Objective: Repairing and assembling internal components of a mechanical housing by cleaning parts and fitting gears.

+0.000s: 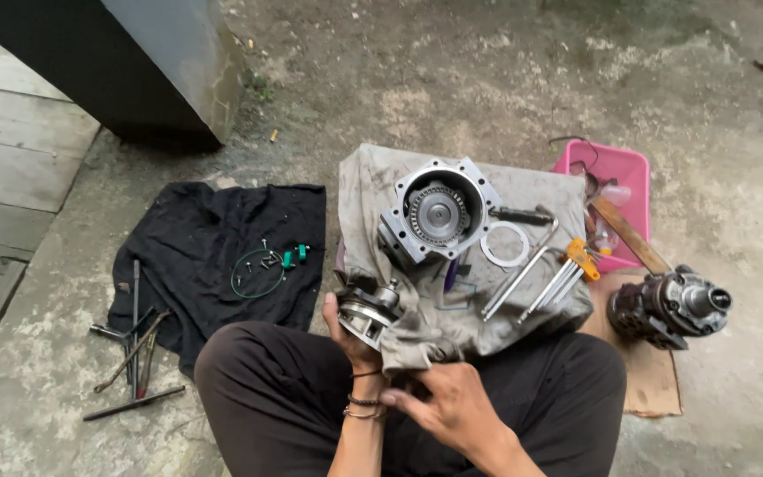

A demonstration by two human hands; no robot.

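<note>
Metal pump part [369, 311] clasped in left hand [352, 340], right hand [452, 406] gripping grey rag [412, 349]

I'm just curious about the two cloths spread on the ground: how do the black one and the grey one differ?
The black cloth lies flat and carries only small bits: screws and a thin green ring. The grey cloth is rumpled and holds a big metal housing and long tools. The right hand grips the grey cloth's edge; no hand touches the black one. Both lie on concrete.
</note>
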